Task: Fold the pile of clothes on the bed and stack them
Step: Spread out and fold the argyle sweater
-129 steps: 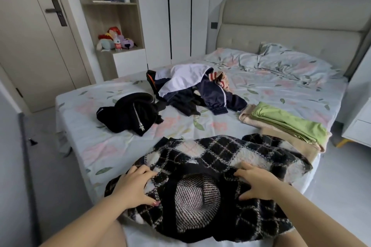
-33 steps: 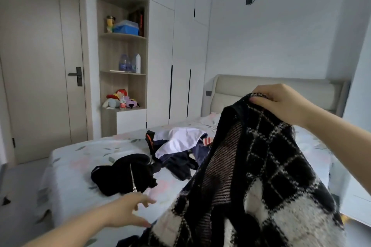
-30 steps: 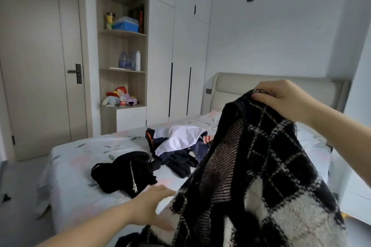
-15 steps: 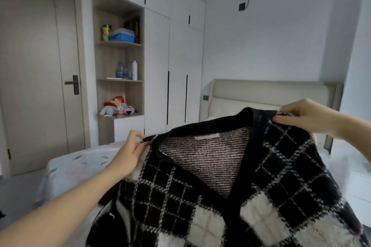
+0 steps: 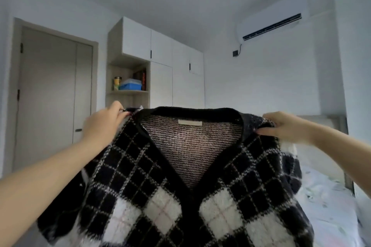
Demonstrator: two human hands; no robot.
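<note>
Both hands, left hand (image 5: 102,126) and right hand (image 5: 285,127), pinch the argyle cardigan (image 5: 180,186) by its 2 shoulders, fingers curled on it, holding it up unfolded above the bed (image 5: 329,206); folding and stacking remain.

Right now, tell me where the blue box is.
Head view: the blue box is left of centre, on the wooden shelf between yellow jar and books.

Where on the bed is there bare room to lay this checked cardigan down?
Only one patch looks bare: floral sheet right of the cardigan, below the headboard. The cardigan, gripped by the left hand and right hand, hides the rest of the sheet; crowding there cannot be judged.
</note>
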